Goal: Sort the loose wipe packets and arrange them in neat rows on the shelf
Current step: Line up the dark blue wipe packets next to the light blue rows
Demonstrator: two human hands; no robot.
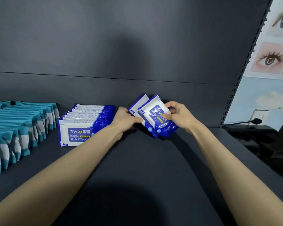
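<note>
Right hand (178,115) pinching two tilted blue wipe packets (153,119), left hand (127,119) blurred at their 9 o'clock edge, grip unclear, standing packet row (82,126) further toward 9 o'clock on shelf (137,160)

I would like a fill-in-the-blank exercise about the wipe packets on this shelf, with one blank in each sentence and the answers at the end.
1. The left hand and the right hand hold ____ blue-and-white packets between them.
2. The label of the front packet in the blue row reads "Alcohol ____".
3. The teal packets stand to the ____ of the blue row.

Missing words: two; Wipes; left.
</note>
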